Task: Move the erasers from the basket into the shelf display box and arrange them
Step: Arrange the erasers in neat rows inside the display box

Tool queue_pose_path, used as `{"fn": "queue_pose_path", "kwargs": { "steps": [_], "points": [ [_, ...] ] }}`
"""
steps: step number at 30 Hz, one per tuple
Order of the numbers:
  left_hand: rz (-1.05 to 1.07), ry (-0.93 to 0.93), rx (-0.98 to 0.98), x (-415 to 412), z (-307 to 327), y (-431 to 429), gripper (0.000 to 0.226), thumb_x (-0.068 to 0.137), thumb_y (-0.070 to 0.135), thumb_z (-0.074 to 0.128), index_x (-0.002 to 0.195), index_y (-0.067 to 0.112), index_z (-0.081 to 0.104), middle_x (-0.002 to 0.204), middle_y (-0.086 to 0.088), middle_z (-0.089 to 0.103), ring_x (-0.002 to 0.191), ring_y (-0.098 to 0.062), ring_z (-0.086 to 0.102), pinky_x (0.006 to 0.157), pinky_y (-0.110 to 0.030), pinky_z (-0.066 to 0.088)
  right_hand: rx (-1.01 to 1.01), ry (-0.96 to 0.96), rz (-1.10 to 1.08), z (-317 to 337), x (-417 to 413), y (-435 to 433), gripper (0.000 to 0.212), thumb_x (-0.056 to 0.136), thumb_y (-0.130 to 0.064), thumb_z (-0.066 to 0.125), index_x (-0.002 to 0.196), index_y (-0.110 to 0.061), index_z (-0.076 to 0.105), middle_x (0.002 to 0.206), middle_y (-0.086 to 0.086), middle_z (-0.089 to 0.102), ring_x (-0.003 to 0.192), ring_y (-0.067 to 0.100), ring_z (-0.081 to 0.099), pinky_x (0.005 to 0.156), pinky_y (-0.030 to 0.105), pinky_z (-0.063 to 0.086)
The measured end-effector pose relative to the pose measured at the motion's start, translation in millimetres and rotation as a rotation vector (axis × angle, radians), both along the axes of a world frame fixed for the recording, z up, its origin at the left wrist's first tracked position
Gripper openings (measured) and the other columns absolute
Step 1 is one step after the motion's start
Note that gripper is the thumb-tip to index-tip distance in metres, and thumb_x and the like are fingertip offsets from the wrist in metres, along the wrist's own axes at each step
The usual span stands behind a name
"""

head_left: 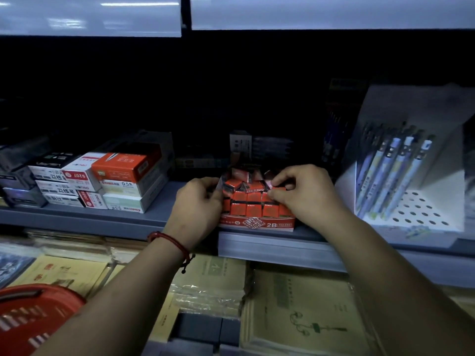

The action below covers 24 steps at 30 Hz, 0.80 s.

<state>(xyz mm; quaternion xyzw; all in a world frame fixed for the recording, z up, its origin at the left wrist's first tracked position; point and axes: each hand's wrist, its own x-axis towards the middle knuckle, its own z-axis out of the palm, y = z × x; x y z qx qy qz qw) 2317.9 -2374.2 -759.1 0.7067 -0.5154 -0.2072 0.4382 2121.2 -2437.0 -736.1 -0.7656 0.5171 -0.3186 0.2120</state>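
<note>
A red display box (257, 225) marked 2B stands on the grey shelf (102, 219). It is packed with several red-and-black wrapped erasers (253, 199), neat in the front rows and jumbled at the back. My left hand (199, 205) grips the box's left side, fingers curled over the edge among the erasers. My right hand (299, 192) reaches in from the right and pinches an eraser in the top layer between thumb and fingers. The red basket (30, 319) sits at the bottom left, its inside hidden.
Stacked boxes of pen refills (102, 181) fill the shelf to the left. A white stand of pens (401, 176) is on the right. Notebooks (295, 312) lie on the lower shelf beneath my arms. The shelf's back is dark.
</note>
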Motion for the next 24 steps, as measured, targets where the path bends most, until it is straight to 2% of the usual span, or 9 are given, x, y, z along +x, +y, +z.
{"fn": "queue_pose_path", "kwargs": {
  "steps": [2,4,8,12,15,18,21,24],
  "points": [
    [0.002,-0.006,-0.004,0.0,-0.8,-0.1,0.024,0.102,0.041,0.054,0.113,0.029,0.071,0.092,0.009,0.074,0.089,-0.01,0.07,0.078,-0.026,0.055,0.028,0.01,0.037,3.1,-7.1,-2.9,0.006,0.084,-0.023,0.078,0.081,-0.026,0.075,0.086,-0.013,0.069,0.077,-0.003,0.061,0.063,0.009,0.044],
    [0.004,-0.016,-0.009,0.2,-0.7,0.0,0.026,0.101,0.042,0.054,0.114,0.028,0.071,0.093,0.008,0.075,0.09,-0.011,0.069,0.081,-0.027,0.055,0.046,0.04,0.067,5.3,-14.7,-4.7,0.007,0.087,-0.022,0.075,0.082,-0.026,0.077,0.086,-0.016,0.07,0.08,-0.003,0.062,0.069,0.011,0.045],
    [0.022,-0.045,0.015,-0.5,1.1,-0.9,0.026,0.101,0.041,0.055,0.11,0.025,0.073,0.094,0.005,0.075,0.089,-0.013,0.07,0.079,-0.03,0.057,0.051,0.075,0.089,5.5,-18.9,-7.9,0.012,0.089,-0.016,0.071,0.085,-0.026,0.076,0.081,-0.016,0.067,0.073,-0.001,0.062,0.062,0.012,0.044],
    [0.031,-0.075,0.049,-1.4,3.7,-3.6,0.019,0.1,0.034,0.056,0.099,0.024,0.072,0.087,0.006,0.072,0.082,-0.009,0.067,0.063,-0.02,0.05,0.048,0.08,0.104,1.8,-13.0,-7.1,0.004,0.085,-0.031,0.075,0.087,-0.031,0.072,0.081,-0.017,0.06,0.074,0.0,0.055,0.06,0.017,0.04],
    [0.02,-0.073,0.038,0.1,5.1,-3.9,0.024,0.101,0.035,0.055,0.101,0.021,0.073,0.088,0.003,0.074,0.081,-0.011,0.069,0.063,-0.021,0.052,0.06,0.086,0.087,2.1,-11.2,-6.2,0.011,0.083,-0.029,0.077,0.092,-0.029,0.07,0.084,-0.016,0.055,0.073,-0.001,0.052,0.053,0.01,0.037],
    [-0.004,-0.082,0.045,3.4,7.3,-4.9,0.024,0.102,0.034,0.053,0.1,0.02,0.073,0.084,0.005,0.072,0.076,-0.004,0.066,0.058,-0.017,0.048,0.074,0.08,0.057,2.7,-10.0,-6.7,0.013,0.083,-0.021,0.075,0.095,-0.022,0.072,0.087,-0.009,0.057,0.069,0.0,0.054,0.045,0.004,0.036],
    [-0.03,-0.18,0.062,5.0,10.0,-4.3,0.022,0.102,0.026,0.052,0.098,0.016,0.072,0.087,0.002,0.072,0.077,-0.006,0.066,0.057,-0.017,0.047,0.034,0.126,0.073,4.5,-10.3,-4.4,0.005,0.085,-0.021,0.071,0.089,-0.022,0.074,0.083,-0.015,0.061,0.073,0.001,0.058,0.056,0.011,0.043],
    [-0.045,-0.284,0.078,8.6,12.8,-1.3,0.023,0.1,0.023,0.054,0.092,0.012,0.072,0.083,-0.001,0.072,0.075,-0.012,0.067,0.055,-0.016,0.047,-0.042,0.162,0.107,3.8,-12.7,-0.1,0.009,0.087,-0.022,0.068,0.082,-0.022,0.075,0.082,-0.013,0.063,0.078,0.004,0.06,0.065,0.016,0.045]
  ]
}}
